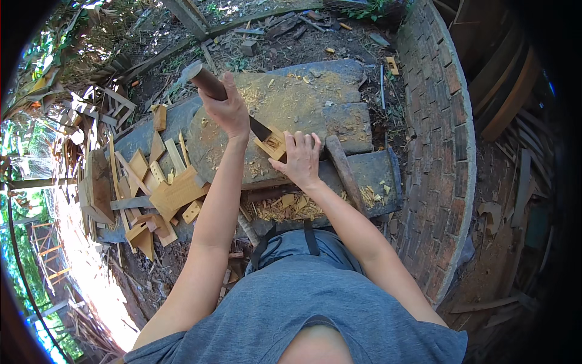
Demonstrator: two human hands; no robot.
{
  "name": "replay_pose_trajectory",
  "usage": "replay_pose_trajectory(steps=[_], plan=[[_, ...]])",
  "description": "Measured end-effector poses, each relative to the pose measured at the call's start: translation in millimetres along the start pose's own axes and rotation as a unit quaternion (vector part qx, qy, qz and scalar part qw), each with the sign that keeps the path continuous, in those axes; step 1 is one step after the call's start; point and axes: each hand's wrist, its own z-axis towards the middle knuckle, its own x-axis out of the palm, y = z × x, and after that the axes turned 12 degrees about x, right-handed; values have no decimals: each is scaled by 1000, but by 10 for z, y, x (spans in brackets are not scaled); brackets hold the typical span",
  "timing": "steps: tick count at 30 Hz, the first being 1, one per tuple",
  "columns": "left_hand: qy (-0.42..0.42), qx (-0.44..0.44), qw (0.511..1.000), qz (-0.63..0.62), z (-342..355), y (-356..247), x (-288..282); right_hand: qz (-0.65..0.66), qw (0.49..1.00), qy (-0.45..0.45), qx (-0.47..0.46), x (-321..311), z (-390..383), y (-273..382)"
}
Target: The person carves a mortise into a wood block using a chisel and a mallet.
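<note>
My left hand is closed round the upright wooden handle of a chisel, whose dark flat blade slants down to a small pale wooden block with a recess and loose chips in it. My right hand grips that block at its right and near side, fingers bent over it. The block rests near the front of a worn board strewn with shavings. Just right of my right hand lies a long weathered bar, perhaps a mallet or striking tool.
Wood offcuts heap on the bench's left. Shavings collect along the lower front ledge. A curved brick wall runs along the right, with leaning boards beyond it. Dirt and wood scraps lie past the bench.
</note>
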Motion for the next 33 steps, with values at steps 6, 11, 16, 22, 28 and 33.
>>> replay_pose_trajectory(steps=[6, 11, 16, 22, 28, 33], plan=[[-3, -14, 1000, -19, 34, 29, -61, -6, 1000, -2, 0, 9, -2, -4], [-34, -69, 993, -94, 74, -42, -134, -3, 1000, -4, -6, -2, 0, -7], [-36, -79, 990, -110, 67, -95, -102, -7, 1000, -6, -6, 9, -7, -22], [-5, 26, 999, -29, 78, 188, -78, -4, 1000, -14, -14, 7, -6, 19], [-28, -26, 999, -9, 32, 129, 41, -6, 1000, -19, -11, 12, -11, -18], [-34, -28, 999, -9, 63, 140, 47, -8, 1000, -20, -12, 21, -3, -11]])
